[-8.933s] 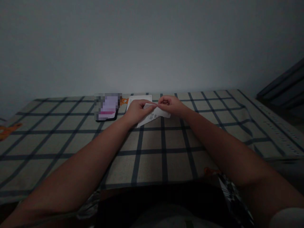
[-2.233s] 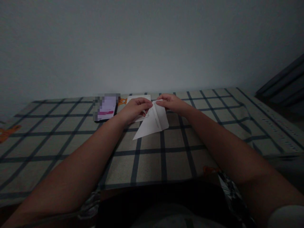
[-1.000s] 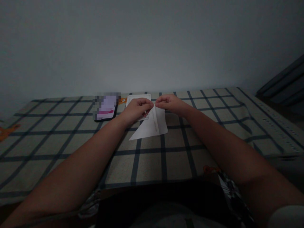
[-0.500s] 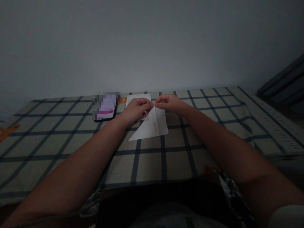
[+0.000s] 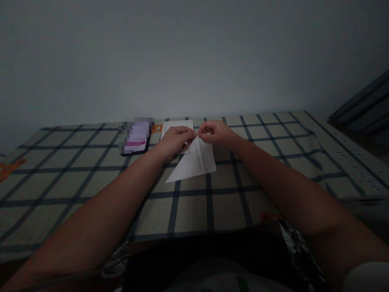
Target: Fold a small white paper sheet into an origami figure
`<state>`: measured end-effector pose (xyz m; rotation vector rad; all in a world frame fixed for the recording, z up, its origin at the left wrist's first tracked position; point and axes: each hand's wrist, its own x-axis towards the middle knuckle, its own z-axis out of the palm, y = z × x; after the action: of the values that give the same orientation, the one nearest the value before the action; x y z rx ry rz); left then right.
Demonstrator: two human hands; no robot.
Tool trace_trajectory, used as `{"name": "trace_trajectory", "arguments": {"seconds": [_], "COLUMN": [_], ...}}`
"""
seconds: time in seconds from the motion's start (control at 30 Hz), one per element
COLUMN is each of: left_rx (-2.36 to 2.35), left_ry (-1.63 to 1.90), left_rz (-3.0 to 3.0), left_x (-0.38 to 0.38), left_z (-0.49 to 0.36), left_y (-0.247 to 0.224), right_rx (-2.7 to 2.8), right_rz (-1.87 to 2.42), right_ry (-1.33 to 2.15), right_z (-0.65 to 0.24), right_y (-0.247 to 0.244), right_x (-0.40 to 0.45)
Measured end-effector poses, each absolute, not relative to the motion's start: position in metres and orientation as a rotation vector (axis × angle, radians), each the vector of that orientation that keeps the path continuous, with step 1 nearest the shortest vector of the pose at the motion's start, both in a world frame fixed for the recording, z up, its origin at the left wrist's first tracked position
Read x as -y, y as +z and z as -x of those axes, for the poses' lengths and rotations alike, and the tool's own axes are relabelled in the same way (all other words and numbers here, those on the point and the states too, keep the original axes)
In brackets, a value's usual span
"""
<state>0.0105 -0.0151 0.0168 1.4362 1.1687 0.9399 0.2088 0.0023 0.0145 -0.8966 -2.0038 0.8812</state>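
Note:
A folded white paper point(image 5: 194, 162) with a crease and a thin line of print lies slanted on the checked cloth, its pointed corner toward the lower left. My left hand point(image 5: 176, 142) pinches the paper's far tip between thumb and fingers. Close against it on the right, my right hand point(image 5: 216, 134) has its fingers curled and pinched at the same tip. The fingertips of both hands nearly touch. Partly hidden behind my left hand is a flat white sheet or booklet point(image 5: 178, 123).
A phone point(image 5: 138, 136) with a lit, partly blurred screen lies left of my left hand. The checked tablecloth point(image 5: 75, 170) covers the table, which reaches a grey wall point(image 5: 194, 56). A dark striped object point(image 5: 364, 105) stands at the far right.
The paper's lower edge has shifted slightly down and to the right. My right hand's fingers have curled a little more, and my left hand has hardly moved.

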Motion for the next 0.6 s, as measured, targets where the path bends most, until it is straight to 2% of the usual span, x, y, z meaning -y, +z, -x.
{"name": "trace_trajectory", "arguments": {"seconds": [0.13,0.37,0.6], "left_rx": [-1.174,-1.196,-1.199], "left_ry": [0.940,1.023,0.944], "left_rz": [-1.400,-1.480,-1.534], "left_x": [0.0140,0.0160,0.0151], "left_z": [-0.0116,-0.0114,-0.0082], "left_y": [0.0163,0.0185,0.0169], "right_rx": [1.982,1.839,1.844], "right_rz": [0.866,0.920,0.957], "right_ry": [0.834,1.233,1.255], "right_z": [-0.2092,-0.2135,-0.2153], "right_y": [0.0114,0.0054,0.0115], "right_x": [-0.0049,-0.0124,-0.0068]}}
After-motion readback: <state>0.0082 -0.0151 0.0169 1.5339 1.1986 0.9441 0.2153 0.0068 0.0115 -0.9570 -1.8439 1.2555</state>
